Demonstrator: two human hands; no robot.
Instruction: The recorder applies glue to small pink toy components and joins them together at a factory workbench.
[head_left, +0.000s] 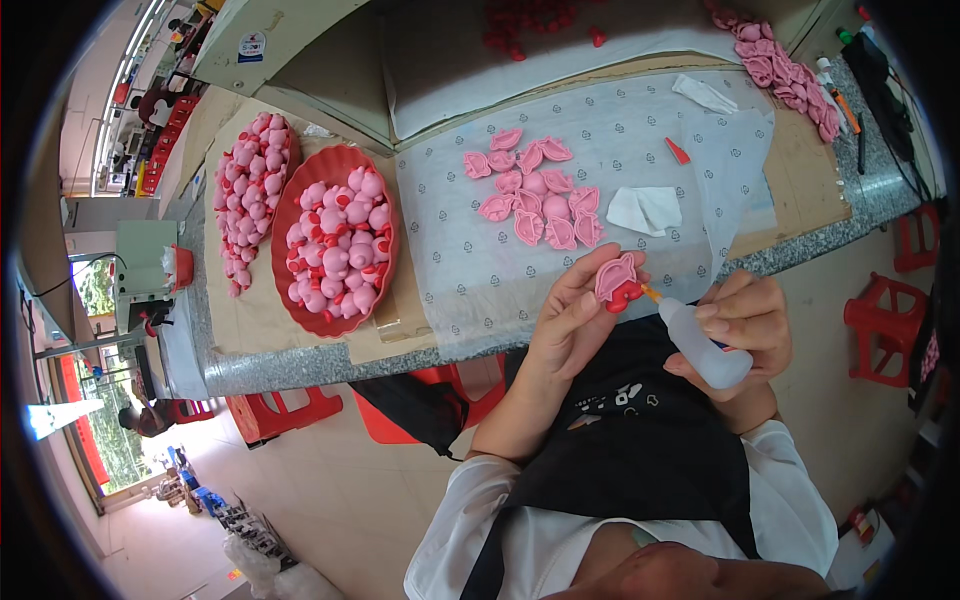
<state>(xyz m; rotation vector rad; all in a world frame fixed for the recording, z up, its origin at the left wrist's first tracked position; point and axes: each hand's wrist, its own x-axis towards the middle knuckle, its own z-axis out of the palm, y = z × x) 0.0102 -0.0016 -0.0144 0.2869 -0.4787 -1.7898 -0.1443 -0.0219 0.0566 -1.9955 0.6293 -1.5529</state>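
Two grips show: left fingers (573, 314), nearly closed, pinch a pink-and-red moulded piece (614, 279) at their tips; just right of them, right fingers (745, 327) curl round a squeeze bottle (694, 345), its orange nozzle (652, 294) at the piece.

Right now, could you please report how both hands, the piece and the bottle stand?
Left fingers holding piece. Right fingers gripping bottle, nozzle close to piece's red part. Nothing seen between them.

Head view: left-side wide fisheye, head-worn, facing down. Left hand (573, 322) and right hand (752, 318) sit at close range, right of centre; worktop (876, 172) beyond. Edges bend toward the rim.
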